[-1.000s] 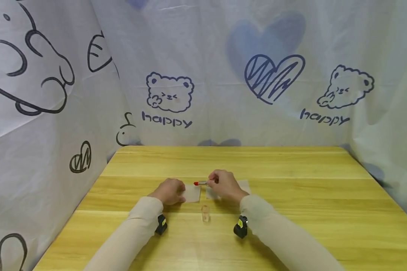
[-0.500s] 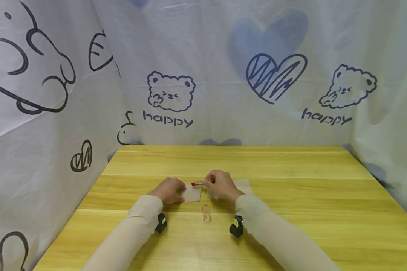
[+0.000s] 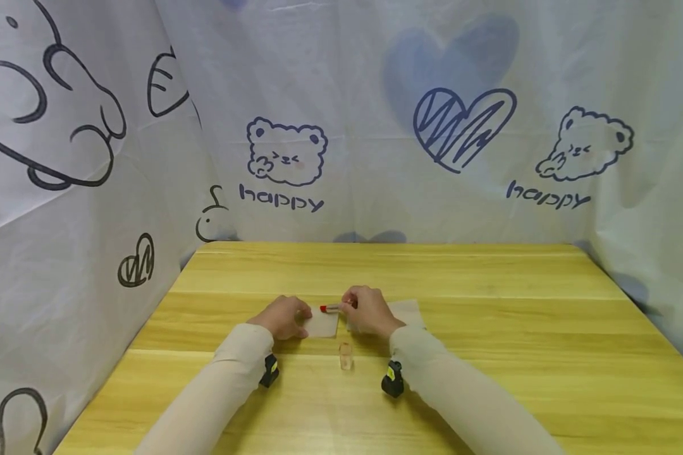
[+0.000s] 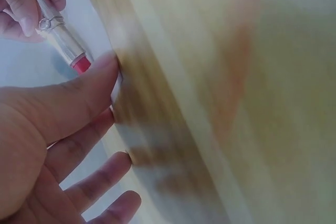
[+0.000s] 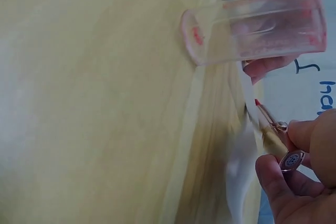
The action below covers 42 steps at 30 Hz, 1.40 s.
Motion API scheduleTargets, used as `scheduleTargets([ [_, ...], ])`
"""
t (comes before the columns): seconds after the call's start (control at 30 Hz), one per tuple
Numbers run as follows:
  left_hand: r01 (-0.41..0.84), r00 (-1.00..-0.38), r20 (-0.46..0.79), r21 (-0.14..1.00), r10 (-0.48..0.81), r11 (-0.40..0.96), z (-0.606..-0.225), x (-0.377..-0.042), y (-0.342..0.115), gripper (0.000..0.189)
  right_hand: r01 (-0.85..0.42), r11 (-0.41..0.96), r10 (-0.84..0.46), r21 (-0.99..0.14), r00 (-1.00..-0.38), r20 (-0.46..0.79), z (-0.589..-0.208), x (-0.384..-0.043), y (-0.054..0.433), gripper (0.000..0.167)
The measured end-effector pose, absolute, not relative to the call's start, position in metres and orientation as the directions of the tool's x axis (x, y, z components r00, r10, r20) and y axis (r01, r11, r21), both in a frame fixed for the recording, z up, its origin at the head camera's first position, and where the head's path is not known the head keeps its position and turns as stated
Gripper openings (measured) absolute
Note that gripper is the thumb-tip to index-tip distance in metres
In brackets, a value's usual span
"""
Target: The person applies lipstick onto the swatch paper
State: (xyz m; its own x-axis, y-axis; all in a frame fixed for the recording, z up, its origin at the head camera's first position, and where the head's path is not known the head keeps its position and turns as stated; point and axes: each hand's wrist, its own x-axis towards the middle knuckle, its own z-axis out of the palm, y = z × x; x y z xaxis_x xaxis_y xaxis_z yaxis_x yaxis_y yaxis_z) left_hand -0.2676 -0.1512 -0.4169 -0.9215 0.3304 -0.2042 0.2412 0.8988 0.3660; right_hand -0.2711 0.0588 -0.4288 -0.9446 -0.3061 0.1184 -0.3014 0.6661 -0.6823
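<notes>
My right hand pinches a lipstick by its gold base, as the right wrist view shows closely. Its red bullet points left and lies over the left white paper square; whether it touches the paper cannot be told. At that square's left side rests my left hand, thumb and fingers spread along the paper, fingers mostly straight. A second white paper lies partly hidden under the right hand. Nearer the front stands a clear cap, stained pink inside in the right wrist view.
The wooden table stretches around the hands. White curtains with drawn bears and hearts hang behind and along the sides. Each wrist carries a small black camera.
My right hand has shifted slightly left, carrying the lipstick tip further over the left paper. The left hand, papers and cap stay about where they were.
</notes>
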Motion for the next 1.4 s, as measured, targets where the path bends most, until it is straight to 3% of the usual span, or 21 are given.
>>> scheduleTargets([
  [0.77,0.257,-0.919,-0.198,0.358,0.342,0.898,-0.4208,-0.2704,-0.1532,0.035,-0.396,0.688,-0.354,-0.609,-0.915,0.195,-0.4337,-0.2704,0.0579,0.009],
  [1.4,0.274,-0.918,-0.181,0.353,0.352,0.895,-0.4210,-0.2691,-0.1538,0.035,-0.445,0.684,-0.425,-0.579,-0.887,0.180,-0.4294,-0.2639,0.0591,0.009],
])
